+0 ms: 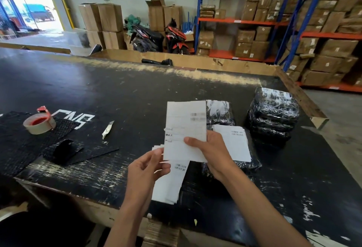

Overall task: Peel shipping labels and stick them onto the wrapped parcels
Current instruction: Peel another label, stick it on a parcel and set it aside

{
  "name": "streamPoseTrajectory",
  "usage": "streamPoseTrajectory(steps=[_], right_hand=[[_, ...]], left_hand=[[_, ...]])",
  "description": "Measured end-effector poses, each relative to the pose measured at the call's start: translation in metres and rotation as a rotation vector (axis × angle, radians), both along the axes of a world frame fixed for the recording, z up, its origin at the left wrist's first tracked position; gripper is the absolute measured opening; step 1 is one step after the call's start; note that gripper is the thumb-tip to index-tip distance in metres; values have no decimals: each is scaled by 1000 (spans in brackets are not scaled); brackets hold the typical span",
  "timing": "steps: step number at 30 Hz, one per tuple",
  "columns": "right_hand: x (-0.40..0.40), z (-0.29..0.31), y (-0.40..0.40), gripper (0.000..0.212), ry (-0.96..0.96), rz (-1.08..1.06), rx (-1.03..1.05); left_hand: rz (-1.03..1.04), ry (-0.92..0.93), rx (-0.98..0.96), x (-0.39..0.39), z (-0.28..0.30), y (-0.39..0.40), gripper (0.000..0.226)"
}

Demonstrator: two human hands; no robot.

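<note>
Fingers and thumb of the right hand [210, 152] pinch a flat white paper label sheet [185, 129] at its lower right corner; the thumb lies across its face. It is a matte rectangle standing upright, its long axis running from 6 to 12 o'clock, with blurred print on the side facing the camera. At 7 o'clock from it, the left hand [146, 170] curls its fingers round a thin stack of white labels [169, 184], whose long axis hangs down toward 6 o'clock, barcode near the top. Just behind the right hand, at 3 o'clock, a labelled parcel [235, 145] in glossy black wrap lies on the scuffed black table [117, 94]. At 2 o'clock stands a pile of wrapped parcels [273, 113], crinkled and shiny. Far off at 9 o'clock sit a tape roll [39, 124] and a small cutter [107, 129].
</note>
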State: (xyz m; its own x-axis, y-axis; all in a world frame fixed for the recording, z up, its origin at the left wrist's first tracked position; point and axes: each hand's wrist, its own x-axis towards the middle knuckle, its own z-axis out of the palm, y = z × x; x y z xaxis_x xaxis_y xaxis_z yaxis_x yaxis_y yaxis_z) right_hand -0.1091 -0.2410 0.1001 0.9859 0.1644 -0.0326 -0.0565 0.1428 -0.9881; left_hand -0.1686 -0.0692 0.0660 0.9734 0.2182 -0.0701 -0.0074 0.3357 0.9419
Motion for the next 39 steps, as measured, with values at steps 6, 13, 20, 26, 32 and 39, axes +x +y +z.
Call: streamPoseTrajectory(steps=[6, 13, 20, 26, 32, 39], right_hand=[[8, 16, -16, 26, -44, -23, 18], [12, 19, -22, 26, -59, -19, -11], [14, 17, -27, 27, -33, -25, 0], [8, 18, -25, 48, 31, -18, -73], [-2, 14, -19, 85, -36, 29, -508], [-13, 23, -19, 16, -170, 260, -158]], left_hand=[[-73, -48, 2, -5, 11, -2, 31], [-95, -29, 14, 4, 15, -7, 23], [-156, -50, 32, 11, 18, -15, 27], [-187, -158, 47, 13, 22, -19, 19], [-152, -271, 77, 14, 28, -23, 27], [-60, -326, 183, 9, 33, -30, 23]])
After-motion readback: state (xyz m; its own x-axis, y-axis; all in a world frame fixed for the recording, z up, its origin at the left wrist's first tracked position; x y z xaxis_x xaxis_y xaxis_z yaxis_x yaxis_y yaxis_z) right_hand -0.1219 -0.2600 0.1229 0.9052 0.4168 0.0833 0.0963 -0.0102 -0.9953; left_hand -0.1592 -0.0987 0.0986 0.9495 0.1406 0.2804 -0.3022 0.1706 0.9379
